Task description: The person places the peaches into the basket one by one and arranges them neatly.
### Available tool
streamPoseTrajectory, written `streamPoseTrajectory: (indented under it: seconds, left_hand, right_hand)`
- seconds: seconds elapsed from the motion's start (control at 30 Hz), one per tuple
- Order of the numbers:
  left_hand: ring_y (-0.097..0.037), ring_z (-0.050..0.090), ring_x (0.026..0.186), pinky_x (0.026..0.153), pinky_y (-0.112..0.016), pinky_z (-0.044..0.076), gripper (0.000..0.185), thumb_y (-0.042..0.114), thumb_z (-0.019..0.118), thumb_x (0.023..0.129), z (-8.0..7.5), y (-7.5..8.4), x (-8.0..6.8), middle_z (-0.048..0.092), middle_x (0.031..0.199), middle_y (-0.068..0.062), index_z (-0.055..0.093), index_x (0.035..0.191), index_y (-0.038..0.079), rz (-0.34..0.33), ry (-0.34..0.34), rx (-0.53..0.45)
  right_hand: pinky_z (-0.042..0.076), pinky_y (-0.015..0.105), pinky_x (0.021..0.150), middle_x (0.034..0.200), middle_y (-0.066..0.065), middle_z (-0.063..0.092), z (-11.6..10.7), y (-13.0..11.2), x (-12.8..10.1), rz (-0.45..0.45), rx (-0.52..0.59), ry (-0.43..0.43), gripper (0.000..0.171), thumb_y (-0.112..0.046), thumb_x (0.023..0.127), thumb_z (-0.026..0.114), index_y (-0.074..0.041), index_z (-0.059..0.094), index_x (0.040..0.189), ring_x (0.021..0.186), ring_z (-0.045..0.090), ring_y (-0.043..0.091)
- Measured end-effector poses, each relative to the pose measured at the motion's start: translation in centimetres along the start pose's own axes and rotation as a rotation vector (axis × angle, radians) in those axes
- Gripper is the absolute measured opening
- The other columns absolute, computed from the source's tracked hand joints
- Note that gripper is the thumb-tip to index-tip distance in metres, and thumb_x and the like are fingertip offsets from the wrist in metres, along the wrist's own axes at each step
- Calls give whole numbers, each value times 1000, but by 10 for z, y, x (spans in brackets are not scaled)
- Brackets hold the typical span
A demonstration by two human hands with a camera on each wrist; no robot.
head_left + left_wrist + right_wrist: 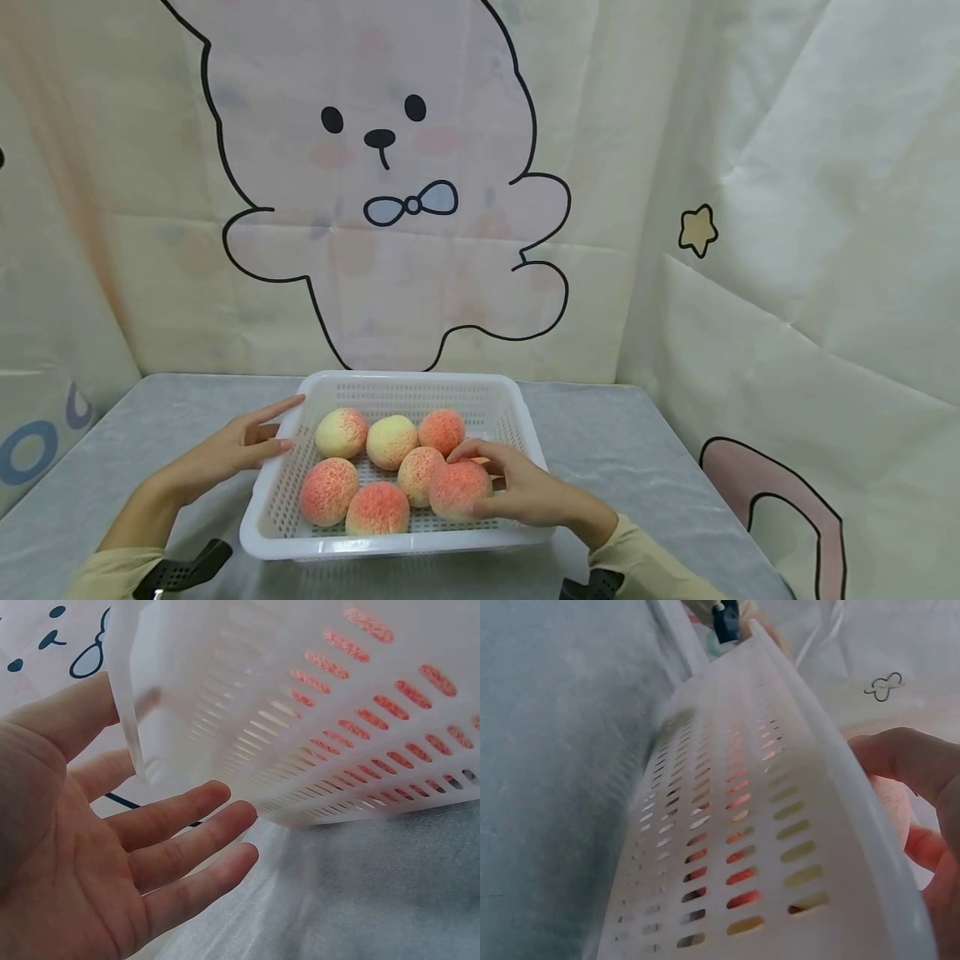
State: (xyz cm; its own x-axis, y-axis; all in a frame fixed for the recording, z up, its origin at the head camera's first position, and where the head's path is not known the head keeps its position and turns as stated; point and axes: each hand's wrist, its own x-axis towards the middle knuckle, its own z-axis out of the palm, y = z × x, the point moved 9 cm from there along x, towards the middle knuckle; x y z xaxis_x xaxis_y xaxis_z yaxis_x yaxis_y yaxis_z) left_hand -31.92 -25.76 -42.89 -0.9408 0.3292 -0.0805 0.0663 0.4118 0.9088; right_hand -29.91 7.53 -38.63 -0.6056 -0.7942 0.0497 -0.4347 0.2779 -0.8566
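From the head camera we look forward and down across the grey table (pixel 652 450) toward the far curtain with the cartoon rabbit (pixel 390 192), taking in the whole white basket (pixel 408 385) from a moderate distance. Our left wrist camera sits low at the table's left, very near, facing right past the open left hand (pixel 97 855) at the basket's slotted left wall (pixel 315 727). Our right wrist camera is pressed just as close on the right side, looking along the basket's right wall (pixel 727 847) with the right hand (pixel 922 817) at its edge. All three views share the basket; both wrist views also catch the table surface.
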Motion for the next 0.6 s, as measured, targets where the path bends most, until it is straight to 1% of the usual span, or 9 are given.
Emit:
streamPoseTrajectory:
  seconds: [0.1,0.2,0.3,0.4,0.6]
  left_hand:
    - [-31,63,120,89,-49,57,78,27,57,102,0,0,0,37,155,-35,11,164,18,2,0,-1]
    - [-31,64,120,90,-50,57,78,27,57,102,0,-1,-1,38,155,-36,11,164,18,5,-3,-2]
    - [-31,64,120,90,-50,57,78,27,58,102,1,0,-1,38,154,-36,11,164,17,4,-2,4]
    - [-31,64,119,90,-51,56,78,27,58,102,1,0,-1,39,154,-36,11,164,17,3,1,9]
    - [-31,64,120,90,-52,56,78,27,57,102,1,2,-1,37,154,-36,11,164,17,13,3,17]
  right_hand:
    - [52,26,91,142,9,50,5,2,2,13,-24,-27,49,-12,86,71,-19,54,132,116,61,12]
    - [52,25,91,142,10,47,10,2,3,12,-37,-59,51,-10,84,69,-18,53,132,114,61,12]
    - [51,24,92,142,9,46,13,3,3,26,-45,-86,52,-12,85,70,-17,53,134,114,60,9]
    - [50,23,92,142,5,47,14,5,3,62,-53,-98,52,-15,87,71,-18,54,135,115,59,6]
    - [50,23,93,141,2,51,15,9,6,106,-59,-114,50,-13,88,73,-17,56,135,118,57,4]
